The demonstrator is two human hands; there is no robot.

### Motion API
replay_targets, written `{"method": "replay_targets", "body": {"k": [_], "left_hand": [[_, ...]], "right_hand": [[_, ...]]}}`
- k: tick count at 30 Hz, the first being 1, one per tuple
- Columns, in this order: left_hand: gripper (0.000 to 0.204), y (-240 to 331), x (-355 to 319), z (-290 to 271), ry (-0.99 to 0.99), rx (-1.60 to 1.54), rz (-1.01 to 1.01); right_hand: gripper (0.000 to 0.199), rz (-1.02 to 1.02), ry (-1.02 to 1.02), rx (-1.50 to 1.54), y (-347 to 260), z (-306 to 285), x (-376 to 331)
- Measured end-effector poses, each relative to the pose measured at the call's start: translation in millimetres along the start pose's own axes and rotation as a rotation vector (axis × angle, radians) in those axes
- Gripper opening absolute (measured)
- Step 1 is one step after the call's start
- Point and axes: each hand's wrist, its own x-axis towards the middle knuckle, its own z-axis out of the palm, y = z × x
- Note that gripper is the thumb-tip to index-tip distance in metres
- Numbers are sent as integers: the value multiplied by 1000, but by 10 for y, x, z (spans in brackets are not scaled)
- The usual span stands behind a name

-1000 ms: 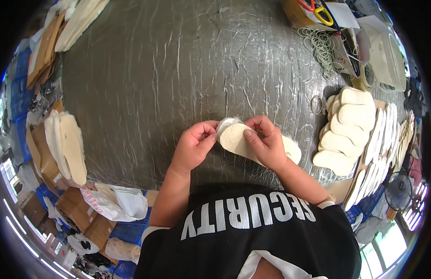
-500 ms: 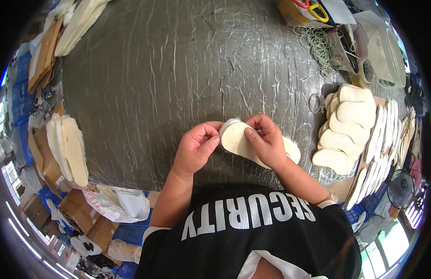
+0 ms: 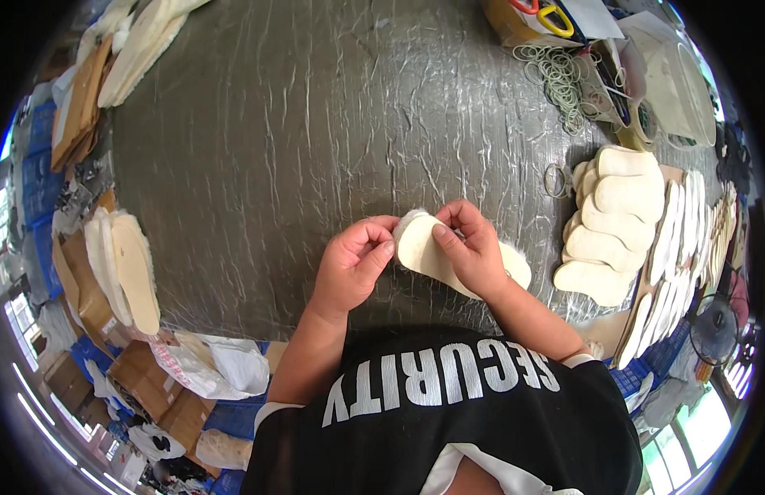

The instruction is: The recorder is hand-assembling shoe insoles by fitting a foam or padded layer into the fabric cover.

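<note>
Close to my body, above the table's near edge, I hold a cream shoe insole [image 3: 419,247] with white fleece showing along its rim. My left hand [image 3: 355,262] pinches its left end between thumb and fingers. Across its middle lies my right hand [image 3: 472,252], thumb on the smooth face and fingers behind. Fleece and another cream end stick out to the right of that hand; whether this is a second insole I cannot tell. The insole is tilted, smooth side up.
Overlapping insoles [image 3: 622,206] lie in a pile on the right, with more rows on cardboard beyond. Rubber bands [image 3: 558,78] and a box with scissors [image 3: 556,21] sit at the far right. Fleece insoles [image 3: 135,272] stand at the left edge, near cardboard boxes [image 3: 143,375].
The view has shifted slightly. Both hands keep the same grip on the insole, and no clear movement of it shows.
</note>
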Motion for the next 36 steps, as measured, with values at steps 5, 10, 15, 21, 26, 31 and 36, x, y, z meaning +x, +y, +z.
{"method": "replay_targets", "body": {"k": [5,10,15,21,26,31,36], "left_hand": [[4,37,-8,12,5,55,3],[4,51,-21,31,-7,63,11],[4,43,-30,39,-4,99,18],[3,63,-57,89,-10,151,53],[4,117,-86,167,14,211,73],[4,149,-95,238,41,207,67],[5,154,-157,289,57,223,72]], "right_hand": [[11,24,17,6,-27,15,-10],[10,35,48,70,17,54,-43],[12,9,110,39,78,87,-72],[12,-15,176,81,87,148,-122],[12,-45,218,38,71,171,-160],[11,-123,249,-109,62,141,-192],[13,-232,273,-246,-4,137,-234]]}}
